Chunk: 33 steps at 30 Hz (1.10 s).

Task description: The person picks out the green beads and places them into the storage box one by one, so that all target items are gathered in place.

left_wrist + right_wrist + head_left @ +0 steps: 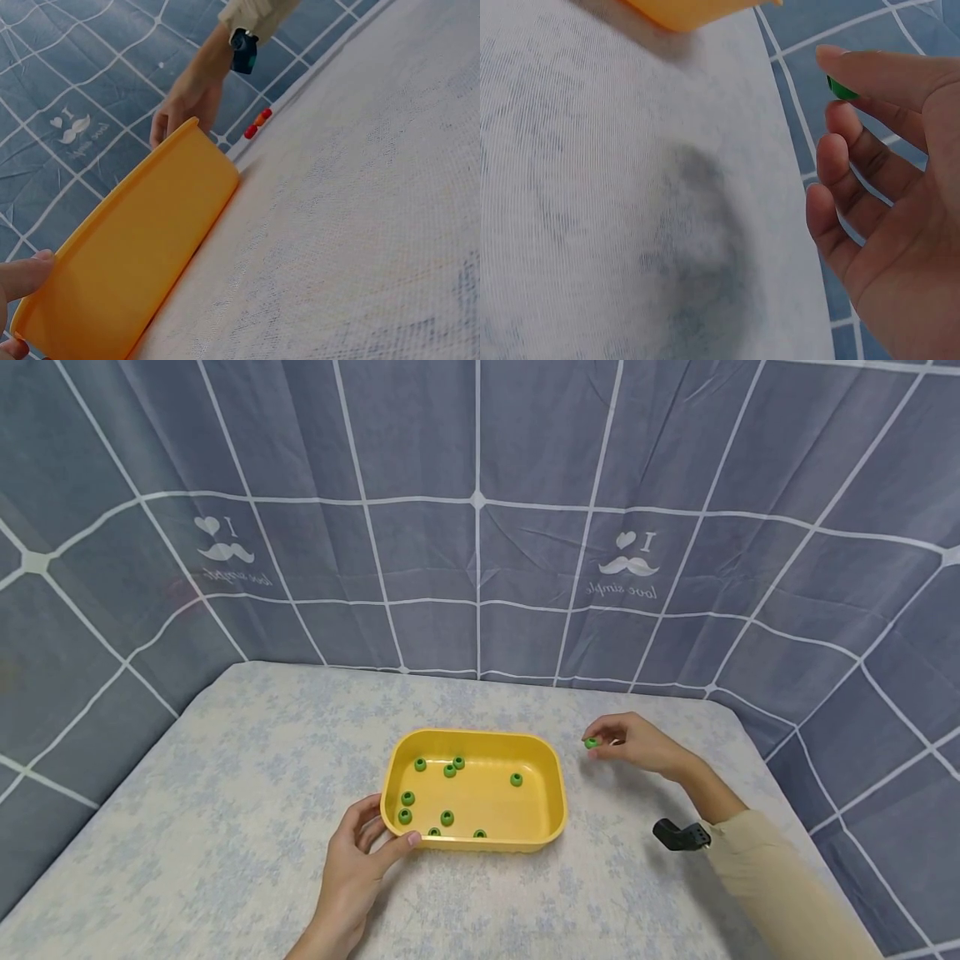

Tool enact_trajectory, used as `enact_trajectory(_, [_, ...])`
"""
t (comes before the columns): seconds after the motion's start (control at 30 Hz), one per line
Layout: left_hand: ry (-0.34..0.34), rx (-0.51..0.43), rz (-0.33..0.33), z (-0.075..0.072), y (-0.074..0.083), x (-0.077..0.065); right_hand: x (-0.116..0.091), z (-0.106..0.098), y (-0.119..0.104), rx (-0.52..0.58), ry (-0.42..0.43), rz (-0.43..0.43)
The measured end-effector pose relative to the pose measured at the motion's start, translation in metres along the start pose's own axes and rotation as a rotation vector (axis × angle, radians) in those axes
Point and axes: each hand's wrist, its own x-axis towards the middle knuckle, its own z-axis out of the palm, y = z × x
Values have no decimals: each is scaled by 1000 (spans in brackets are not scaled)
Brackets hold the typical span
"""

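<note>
A yellow plastic tray (480,785) with rounded corners rests on the table, several small green beads (517,779) scattered over its floor. My left hand (360,852) grips the tray's front left corner, thumb on the rim and fingers round the outer side. In the left wrist view the tray's outer wall (135,247) fills the left half. To the right of the tray, my right hand (633,745) pinches one green bead (841,88) between thumb and index finger, above the tablecloth. Its other fingers are loosely bent, as the right wrist view shows.
A pale floral tablecloth (247,793) covers the table. Blue curtains with white grid lines (420,552) hang behind and at both sides. Small red and orange pieces (258,124) lie on the cloth by the far edge. A black wrist camera (681,835) juts out from the right sleeve.
</note>
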Motion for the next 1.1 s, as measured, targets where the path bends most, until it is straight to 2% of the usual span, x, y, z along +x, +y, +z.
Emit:
enact_trajectory(0.3, [6,10,-6,0,1,1,16,8,-14,11,-13,-25])
enact_trajectory(0.77, [-3,5,-12,1,2,1,46,32,-56,40,-79,-143])
enact_trajectory(1.1, [-4,14,-11,0,1,1,63,45,-72,36,-106,-187])
